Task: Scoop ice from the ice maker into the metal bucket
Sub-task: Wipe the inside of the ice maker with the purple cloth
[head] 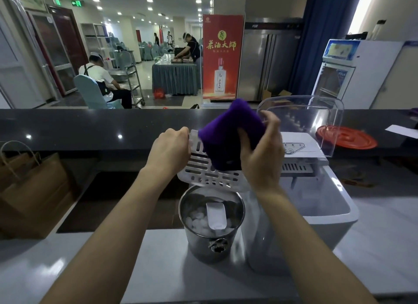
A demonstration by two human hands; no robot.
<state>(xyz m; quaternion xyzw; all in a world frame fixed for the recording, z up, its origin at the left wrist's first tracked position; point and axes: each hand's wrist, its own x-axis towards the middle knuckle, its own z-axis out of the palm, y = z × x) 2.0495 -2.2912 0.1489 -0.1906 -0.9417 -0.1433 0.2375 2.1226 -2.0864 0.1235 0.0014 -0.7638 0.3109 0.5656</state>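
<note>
Nearest the lens, over the pale grey bench [158, 269]: 2 bare forearms, reaching away from its near edge.

Just beyond them, toward the middle of the bench: metal bucket [199, 247], upright, partly filled with ice [195, 219]. Lying in it on the ice: white scoop [216, 214], touched by neither hand. Just beside the bucket on the right: white ice maker [328, 226], with clear lid [325, 113] raised and bin open; contents too blurred to tell.

Held tilted above the bucket's far rim: white slotted tray [203, 170]. At its upper left corner, left hand [168, 148], fingers curled over the edge and gripping it. At its right side, right hand [262, 161], fingers and thumb clamped on a purple cloth [226, 134], with the cloth pressed against the tray's face.

Both hands above the bucket's rim, neither reaching into it. Ice and scoop directly below the tray, apart from all fingers.

Along the far edge of the bench: dark counter [90, 127], raised a step higher. At its right end, red round lid [352, 140], partly behind the clear lid, and a white sheet [402, 131] near the right corner. At the left, below the counter: brown paper bag [34, 190], upright, with cord handles.
</note>
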